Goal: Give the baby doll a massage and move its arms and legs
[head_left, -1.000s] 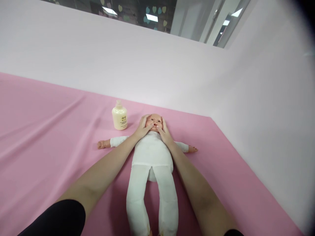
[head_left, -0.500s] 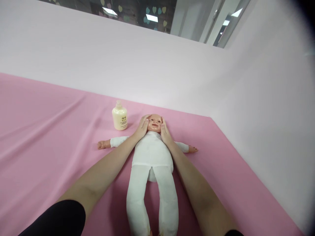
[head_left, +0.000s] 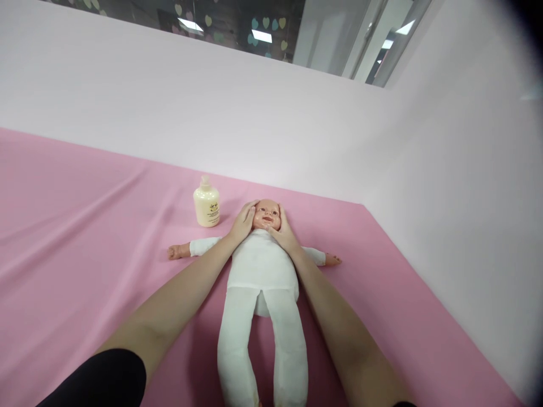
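Note:
A baby doll (head_left: 263,263) with a white cloth body lies on its back, arms stretched out to both sides. My left hand (head_left: 243,221) rests flat against the left side of the doll's head (head_left: 267,213), fingers extended. On the opposite cheek, my right hand (head_left: 285,230) is laid with straight fingers along the head, its thumb apart and reaching under the chin. The palms are turned inward and mostly hidden.
A pale yellow pump bottle (head_left: 207,206) stands left of the doll's head. Pink cloth (head_left: 85,226), creased at left, covers the surface. White walls (head_left: 237,124) rise behind and at right, with a window (head_left: 229,28) above.
My right thumb has moved down from the doll's cheek to its chin. The left thumb has drawn back toward the left fingers. The doll and the bottle stay put.

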